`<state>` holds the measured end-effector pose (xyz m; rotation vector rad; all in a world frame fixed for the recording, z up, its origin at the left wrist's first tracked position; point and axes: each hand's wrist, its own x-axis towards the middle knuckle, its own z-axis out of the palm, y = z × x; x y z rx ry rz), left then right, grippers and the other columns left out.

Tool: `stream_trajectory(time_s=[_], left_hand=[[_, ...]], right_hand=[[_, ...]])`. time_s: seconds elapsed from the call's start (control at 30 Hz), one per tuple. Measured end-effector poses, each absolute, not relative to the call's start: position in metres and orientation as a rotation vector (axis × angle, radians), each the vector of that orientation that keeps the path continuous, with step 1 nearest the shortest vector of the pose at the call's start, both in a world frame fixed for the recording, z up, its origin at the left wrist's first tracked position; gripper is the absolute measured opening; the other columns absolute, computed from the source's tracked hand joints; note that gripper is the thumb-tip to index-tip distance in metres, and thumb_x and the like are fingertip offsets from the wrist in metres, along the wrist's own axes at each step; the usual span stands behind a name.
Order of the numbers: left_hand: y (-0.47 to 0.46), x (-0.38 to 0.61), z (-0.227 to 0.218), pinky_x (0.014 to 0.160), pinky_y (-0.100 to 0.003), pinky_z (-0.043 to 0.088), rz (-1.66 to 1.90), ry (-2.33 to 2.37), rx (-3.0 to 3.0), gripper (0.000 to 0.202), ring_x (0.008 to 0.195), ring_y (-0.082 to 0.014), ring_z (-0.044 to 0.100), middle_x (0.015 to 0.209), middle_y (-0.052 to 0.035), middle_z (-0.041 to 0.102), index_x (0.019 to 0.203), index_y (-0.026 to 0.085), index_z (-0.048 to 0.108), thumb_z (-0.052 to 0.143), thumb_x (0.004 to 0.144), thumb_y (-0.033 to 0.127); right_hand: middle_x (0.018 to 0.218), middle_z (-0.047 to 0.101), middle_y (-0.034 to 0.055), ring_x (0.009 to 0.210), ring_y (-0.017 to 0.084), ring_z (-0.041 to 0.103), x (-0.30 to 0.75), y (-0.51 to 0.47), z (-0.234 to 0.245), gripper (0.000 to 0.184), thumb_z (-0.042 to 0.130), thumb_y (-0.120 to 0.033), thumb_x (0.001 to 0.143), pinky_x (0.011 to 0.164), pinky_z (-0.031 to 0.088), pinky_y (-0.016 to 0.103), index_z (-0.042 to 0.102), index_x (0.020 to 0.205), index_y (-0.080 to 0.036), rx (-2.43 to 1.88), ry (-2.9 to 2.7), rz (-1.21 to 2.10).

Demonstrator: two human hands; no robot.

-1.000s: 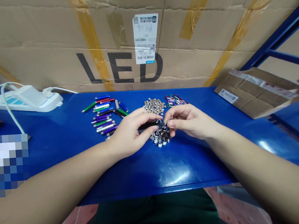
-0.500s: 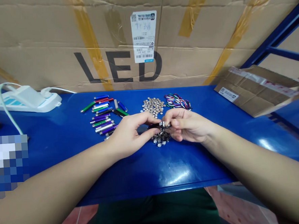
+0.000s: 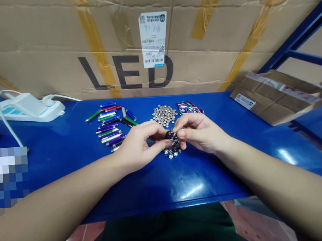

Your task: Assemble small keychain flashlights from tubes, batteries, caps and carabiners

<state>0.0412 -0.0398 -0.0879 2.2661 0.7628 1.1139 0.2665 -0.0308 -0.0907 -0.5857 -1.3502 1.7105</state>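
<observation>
My left hand [image 3: 140, 145] and my right hand [image 3: 198, 132] meet at the middle of the blue table, their fingertips pinching a small black tube [image 3: 170, 134]. Most of the tube is hidden by my fingers. Just below it lies a loose pile of shiny metal discs [image 3: 172, 150], partly covered by my hands. Beyond my hands are a larger pile of silver discs [image 3: 164, 115] and a bunch of multicoloured carabiners [image 3: 189, 107]. To the left of my left hand lie rows of coloured metal tubes [image 3: 106, 125].
The blue table [image 3: 197, 180] ends at a front edge near my body. A white power strip [image 3: 26, 110] with a cable stands at the left. A flat cardboard piece [image 3: 274, 99] lies at the right, and a large taped carton marked LED [image 3: 125, 71] stands behind.
The black tube, clearly visible between my hands earlier, is now mostly covered by my fingers. My hands have closed in around it above the lower disc pile.
</observation>
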Motion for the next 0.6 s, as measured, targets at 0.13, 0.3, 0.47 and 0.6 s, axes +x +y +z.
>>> stream_trajectory(time_s=[0.13,0.3,0.47,0.6], left_hand=[[-0.0397,0.0424,-0.0882,0.068,-0.022,0.054,1.013,0.799,2.094,0.008,0.073,-0.0119,0.067,0.081,-0.0006,0.069,0.09,0.016,0.07,0.074,0.092,0.022],[-0.04,0.0431,-0.0883,0.066,-0.025,0.056,0.867,0.833,1.934,0.013,0.071,-0.014,0.068,0.08,-0.0021,0.07,0.089,0.016,0.069,0.072,0.092,0.028],[-0.0425,0.0436,-0.0885,0.066,-0.027,0.055,0.843,0.819,2.012,0.014,0.076,-0.0162,0.069,0.085,-0.0039,0.073,0.093,0.017,0.073,0.072,0.093,0.031],[-0.0444,0.0448,-0.0883,0.062,-0.026,0.054,0.901,0.829,2.051,0.015,0.069,-0.0141,0.067,0.08,-0.0025,0.069,0.089,0.017,0.071,0.074,0.091,0.031]], right_hand=[[0.073,0.077,0.0001,0.051,0.012,0.072,0.2661,-0.0313,-0.0902,0.022,0.096,-0.029,0.077,0.047,0.06,0.021,0.079,0.086,-0.018,-0.599,-1.432,1.557],[0.076,0.078,0.0023,0.056,0.015,0.074,0.2642,-0.0355,-0.0879,0.022,0.095,-0.029,0.077,0.051,0.061,0.025,0.077,0.082,-0.018,-0.657,-1.488,1.384],[0.074,0.077,0.0031,0.051,0.014,0.07,0.2645,-0.0391,-0.0816,0.028,0.095,-0.037,0.078,0.047,0.059,0.025,0.074,0.08,-0.017,-0.717,-1.533,1.401],[0.072,0.075,0.0013,0.049,0.013,0.069,0.2659,-0.0379,-0.0817,0.033,0.095,-0.039,0.077,0.046,0.058,0.023,0.07,0.078,-0.017,-0.703,-1.528,1.414]])
